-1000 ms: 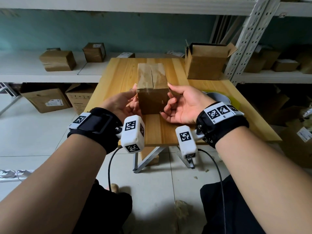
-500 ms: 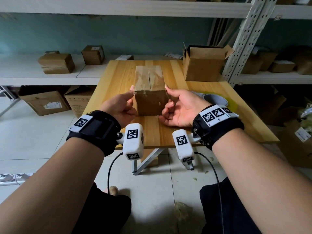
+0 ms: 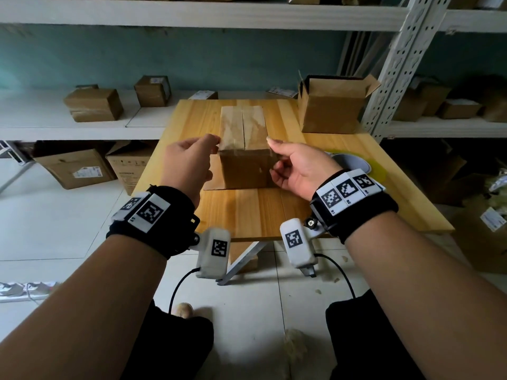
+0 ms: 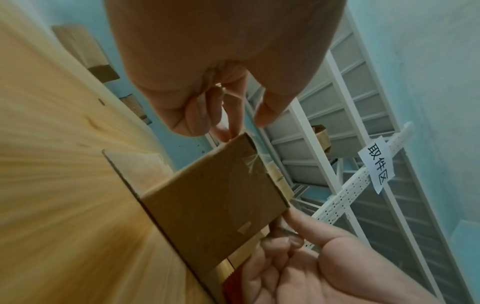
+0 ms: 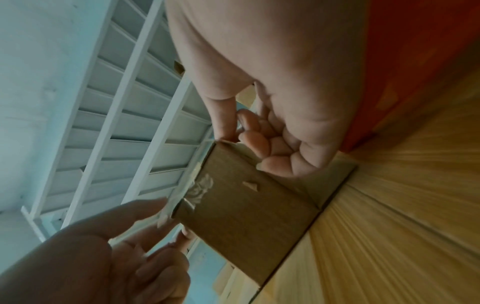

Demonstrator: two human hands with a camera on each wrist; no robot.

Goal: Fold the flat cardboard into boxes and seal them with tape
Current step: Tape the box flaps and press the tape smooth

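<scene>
A brown cardboard box (image 3: 244,168) stands on the wooden table (image 3: 247,215), its top flaps sealed with clear tape and its bottom flaps spread flat on the wood. My left hand (image 3: 189,160) is at the near top left corner, with a fingertip (image 4: 224,133) touching that corner and the thumb held apart. At the near top right corner is my right hand (image 3: 296,165); its thumb (image 5: 223,131) presses the top edge and the other fingers curl loosely beside the box wall. Wrinkled tape (image 5: 200,189) hangs over the near top edge.
An open cardboard box (image 3: 332,108) stands at the table's back right. A grey tape roll (image 3: 354,163) on something yellow lies just right of my right hand. Shelves with several boxes surround the table, and white metal racking (image 3: 397,64) rises to the right.
Both hands have risen from the box's sides to its near top corners. The box now stands on the table a little farther from me.
</scene>
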